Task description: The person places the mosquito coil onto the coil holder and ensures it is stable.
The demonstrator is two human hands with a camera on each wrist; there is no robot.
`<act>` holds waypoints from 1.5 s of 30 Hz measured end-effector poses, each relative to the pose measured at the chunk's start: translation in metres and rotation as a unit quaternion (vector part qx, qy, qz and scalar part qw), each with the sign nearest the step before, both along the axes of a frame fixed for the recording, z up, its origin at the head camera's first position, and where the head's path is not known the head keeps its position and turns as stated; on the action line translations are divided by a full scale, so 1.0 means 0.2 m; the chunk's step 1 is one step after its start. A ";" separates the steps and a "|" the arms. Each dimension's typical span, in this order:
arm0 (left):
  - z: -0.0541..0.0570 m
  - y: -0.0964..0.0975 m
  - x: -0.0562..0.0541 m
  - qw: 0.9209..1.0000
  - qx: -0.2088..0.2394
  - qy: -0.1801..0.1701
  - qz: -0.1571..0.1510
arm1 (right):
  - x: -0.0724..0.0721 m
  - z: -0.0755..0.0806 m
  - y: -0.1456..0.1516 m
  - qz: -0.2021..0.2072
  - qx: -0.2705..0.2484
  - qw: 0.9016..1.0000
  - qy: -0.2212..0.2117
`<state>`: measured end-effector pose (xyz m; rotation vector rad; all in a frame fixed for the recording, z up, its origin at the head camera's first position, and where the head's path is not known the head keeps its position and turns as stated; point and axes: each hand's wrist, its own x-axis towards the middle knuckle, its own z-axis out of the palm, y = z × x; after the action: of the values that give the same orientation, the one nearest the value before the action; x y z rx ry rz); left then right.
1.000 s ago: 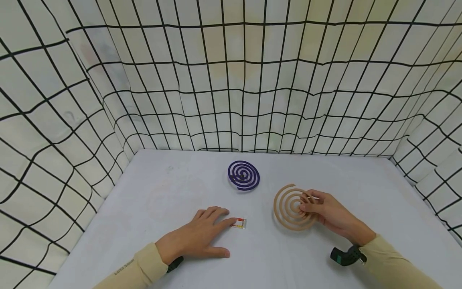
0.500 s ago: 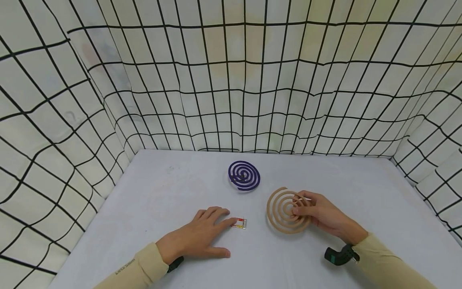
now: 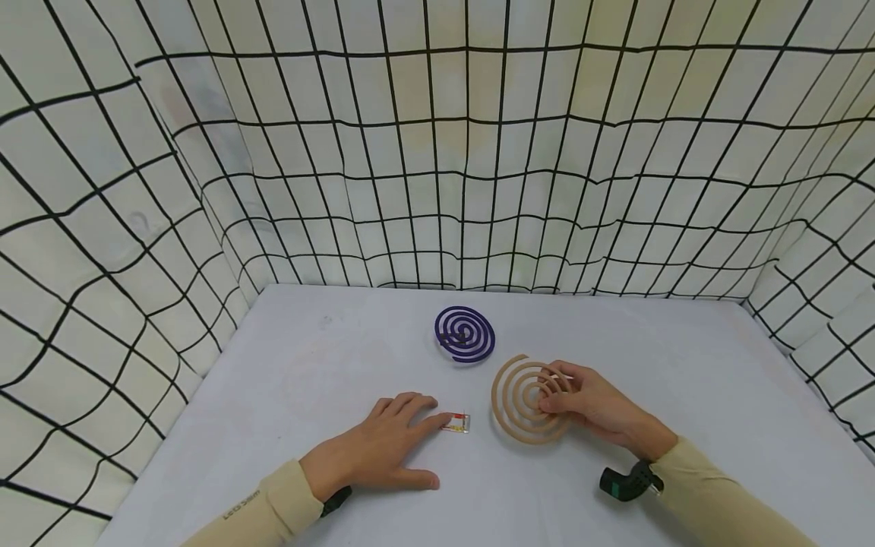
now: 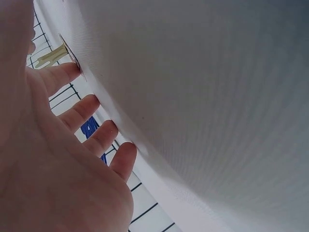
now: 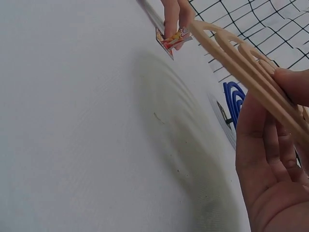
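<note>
A tan mosquito coil [image 3: 517,399] is held slightly tilted above the white table by my right hand [image 3: 601,406], thumb on its near face and fingers behind. In the right wrist view the coil [image 5: 251,82] casts a shadow on the tabletop. My left hand [image 3: 383,448] lies spread on the table, its index fingertip touching a small printed metal coil stand [image 3: 458,423]. A raised tab shows on this stand [image 5: 166,44] in the right wrist view. Farther back sits a dark blue mosquito coil [image 3: 465,334], raised off the table with a dark support partly visible beneath it.
The white table [image 3: 342,357] ends at a black net [image 3: 465,175] over white walls at the back and both sides. Dark wrist cameras [image 3: 632,482] are strapped to the forearms.
My right hand has carried the tan coil leftward, closer to the small stand. The left hand keeps its place with its fingertip on the stand. The blue coil has not moved.
</note>
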<state>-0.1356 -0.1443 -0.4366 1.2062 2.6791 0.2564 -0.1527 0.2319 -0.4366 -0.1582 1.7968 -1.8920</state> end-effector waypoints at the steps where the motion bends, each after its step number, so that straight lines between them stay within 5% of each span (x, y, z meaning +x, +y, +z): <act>1: 0.00 0.00 0.00 1.000 -0.001 -0.001 0.000 | 0.00 0.00 -0.01 -0.001 0.000 1.000 -0.001; 45: -0.01 0.01 0.00 1.000 -0.008 0.020 -0.002 | -0.05 -0.04 -0.27 0.033 -0.037 0.999 -0.019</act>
<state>-0.1361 -0.1428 -0.4383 1.2251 2.7071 0.2133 -0.1622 0.1777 -0.4450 -0.2046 1.6780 -1.9025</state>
